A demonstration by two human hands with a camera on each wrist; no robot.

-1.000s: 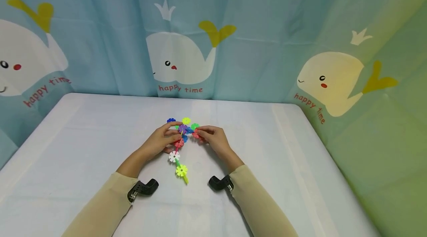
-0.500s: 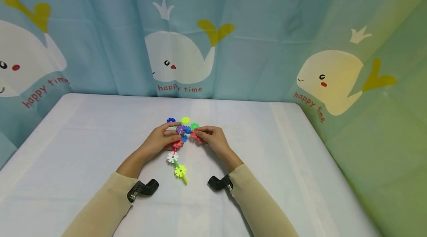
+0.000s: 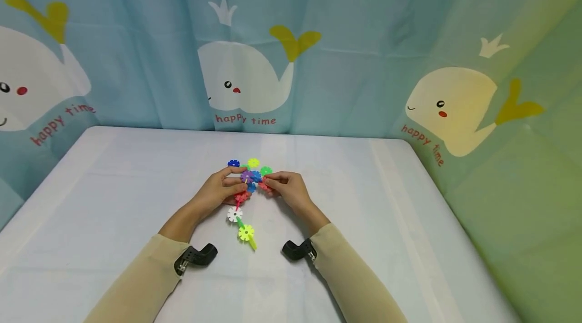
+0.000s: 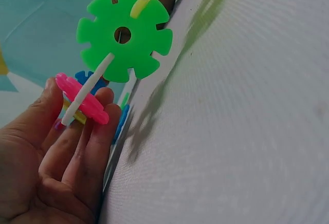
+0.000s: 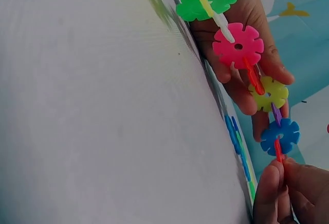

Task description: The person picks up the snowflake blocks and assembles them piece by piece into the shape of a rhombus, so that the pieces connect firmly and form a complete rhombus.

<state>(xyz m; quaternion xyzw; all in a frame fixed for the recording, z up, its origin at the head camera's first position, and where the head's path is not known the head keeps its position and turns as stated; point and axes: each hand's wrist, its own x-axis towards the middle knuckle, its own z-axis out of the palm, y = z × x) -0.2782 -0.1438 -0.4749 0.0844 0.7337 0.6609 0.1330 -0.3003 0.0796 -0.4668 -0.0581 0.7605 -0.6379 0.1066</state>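
Observation:
A chain of slotted snowflake discs in several colours lies between the hands. My left hand (image 3: 215,192) holds its middle, near a purple disc (image 3: 247,176) and a pink disc (image 4: 85,98). A white disc (image 3: 234,214) and a yellow disc (image 3: 246,233) trail toward the front, while a green disc (image 4: 97,29) looms large in the left wrist view. My right hand (image 3: 293,190) pinches a red disc (image 5: 278,149), seen edge-on in the right wrist view. That disc meets a blue disc (image 5: 293,136); how deep the slots engage cannot be told.
Behind the hands, a dark blue disc (image 3: 234,163), a yellow disc (image 3: 253,163) and a green disc (image 3: 266,171) show; their links are partly hidden. All is on a white-covered table (image 3: 364,212). A printed curtain (image 3: 354,60) hangs along its back and sides.
The chain's front end and the red disc have shifted slightly left since one second ago. Both hands keep their grip and have barely moved.

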